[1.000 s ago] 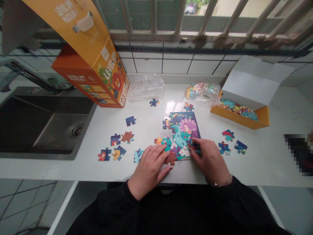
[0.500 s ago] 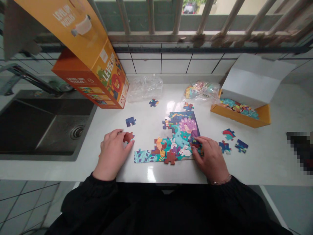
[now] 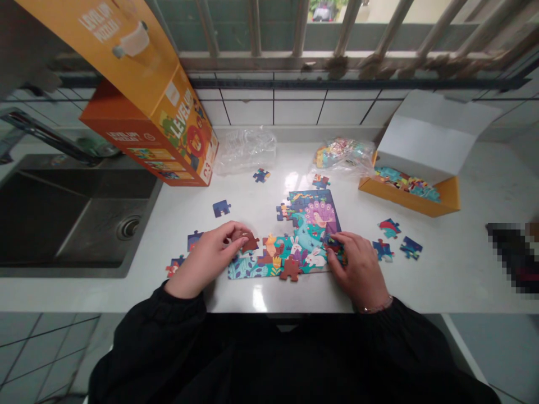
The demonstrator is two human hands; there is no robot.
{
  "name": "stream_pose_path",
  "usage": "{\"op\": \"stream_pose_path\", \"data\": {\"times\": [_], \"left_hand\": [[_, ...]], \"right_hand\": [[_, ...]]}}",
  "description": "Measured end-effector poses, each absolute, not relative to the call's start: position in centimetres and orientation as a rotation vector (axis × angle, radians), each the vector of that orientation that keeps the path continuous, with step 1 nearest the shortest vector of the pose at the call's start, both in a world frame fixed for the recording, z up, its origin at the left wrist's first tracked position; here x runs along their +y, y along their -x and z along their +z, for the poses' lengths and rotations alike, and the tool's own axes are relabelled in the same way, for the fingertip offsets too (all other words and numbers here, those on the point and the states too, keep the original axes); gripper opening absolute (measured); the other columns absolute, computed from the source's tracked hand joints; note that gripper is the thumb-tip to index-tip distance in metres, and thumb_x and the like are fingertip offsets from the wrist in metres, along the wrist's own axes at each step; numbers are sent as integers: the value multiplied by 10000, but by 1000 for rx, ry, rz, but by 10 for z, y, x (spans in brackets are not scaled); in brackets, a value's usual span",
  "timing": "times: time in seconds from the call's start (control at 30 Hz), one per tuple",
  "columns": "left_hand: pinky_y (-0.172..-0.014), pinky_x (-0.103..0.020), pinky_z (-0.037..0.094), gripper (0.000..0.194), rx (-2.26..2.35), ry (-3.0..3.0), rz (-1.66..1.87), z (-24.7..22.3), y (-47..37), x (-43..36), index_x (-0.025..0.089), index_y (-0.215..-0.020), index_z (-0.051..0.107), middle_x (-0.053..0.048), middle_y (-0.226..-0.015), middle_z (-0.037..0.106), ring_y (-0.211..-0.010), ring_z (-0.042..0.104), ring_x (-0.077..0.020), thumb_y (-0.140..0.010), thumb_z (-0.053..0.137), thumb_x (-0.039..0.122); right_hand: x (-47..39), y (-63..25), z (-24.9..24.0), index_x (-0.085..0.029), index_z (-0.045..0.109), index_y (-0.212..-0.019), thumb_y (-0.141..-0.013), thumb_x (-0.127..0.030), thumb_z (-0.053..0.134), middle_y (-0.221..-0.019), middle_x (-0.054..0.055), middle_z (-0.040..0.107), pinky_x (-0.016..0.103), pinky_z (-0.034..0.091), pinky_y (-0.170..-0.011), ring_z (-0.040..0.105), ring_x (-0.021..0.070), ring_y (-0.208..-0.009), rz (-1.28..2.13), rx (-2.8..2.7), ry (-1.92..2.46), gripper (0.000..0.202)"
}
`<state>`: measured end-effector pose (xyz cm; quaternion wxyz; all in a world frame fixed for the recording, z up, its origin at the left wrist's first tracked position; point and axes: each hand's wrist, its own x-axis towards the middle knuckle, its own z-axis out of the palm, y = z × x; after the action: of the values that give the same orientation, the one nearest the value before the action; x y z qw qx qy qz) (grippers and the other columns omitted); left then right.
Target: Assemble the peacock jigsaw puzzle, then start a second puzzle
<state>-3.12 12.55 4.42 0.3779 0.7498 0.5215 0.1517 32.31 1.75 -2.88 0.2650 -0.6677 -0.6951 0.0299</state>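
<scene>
My left hand (image 3: 206, 255) is closed, pinching a brown jigsaw piece (image 3: 250, 242) between thumb and fingers. The piece is tilted just above the left part of a partly joined jigsaw puzzle (image 3: 309, 238), which shows rabbits and a purple peacock. My right hand (image 3: 361, 266) bends its thumb and fingers over the puzzle's right edge, steadying it and covering some of that side. A loose brown piece (image 3: 290, 269) overlaps the lower edge. Near my left wrist lie a blue piece (image 3: 194, 240) and a red-and-blue piece (image 3: 174, 266), both partly covered.
More loose pieces (image 3: 410, 248) lie right of my right hand. At the back stand an orange puzzle box (image 3: 168, 134) and an open yellow box (image 3: 410, 196) of pieces, with a bag of pieces (image 3: 343, 154) and clear plastic (image 3: 246, 150). A sink (image 3: 84, 224) is at left.
My left hand has moved right with the brown piece, from the bare counter to the puzzle's left part. Two loose pieces behind it now show. My right hand keeps its place.
</scene>
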Motion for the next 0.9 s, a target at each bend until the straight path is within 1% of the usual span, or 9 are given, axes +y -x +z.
{"op": "stream_pose_path", "data": {"times": [0.1,0.23,0.4,0.7,0.9], "left_hand": [[-796,-311,531,267,1292,-1958,316,39,23,127,264,-1190,764,-2,-982,807,-851,727,-197,-1035,604,410],[-847,-324,535,241,1255,-2029,291,32,13,130,255,-1177,766,-19,-1031,817,-929,750,-218,-1026,605,351],[-904,-335,542,225,1245,-2081,316,27,10,133,259,-1185,764,-34,-1093,818,-994,759,-226,-1028,618,326],[-925,-346,540,197,1171,-2136,234,32,14,140,254,-1151,773,-38,-1120,813,-1033,745,-234,-1015,633,281],[-926,-362,550,196,1145,-2147,241,29,18,145,240,-1120,767,-50,-1111,800,-1012,730,-232,-1018,610,296]], "right_hand": [[17,-323,-28,-216,668,-1311,-1034,-342,653,-1306,142,717,503,498,-1042,653,331,-1204,81,-1877,1805,305],[17,-323,-29,-220,671,-1312,-1028,-337,653,-1299,144,714,509,496,-1037,650,333,-1195,84,-1874,1808,307],[17,-323,-30,-222,670,-1312,-1033,-353,642,-1301,149,710,511,493,-1026,646,336,-1184,86,-1876,1806,310],[18,-321,-25,-205,676,-1286,-1036,-347,641,-1296,147,711,488,497,-1014,643,323,-1178,65,-1887,1816,290],[18,-322,-26,-208,681,-1280,-1038,-351,642,-1291,148,711,497,503,-1007,648,330,-1172,57,-1887,1818,284]]}}
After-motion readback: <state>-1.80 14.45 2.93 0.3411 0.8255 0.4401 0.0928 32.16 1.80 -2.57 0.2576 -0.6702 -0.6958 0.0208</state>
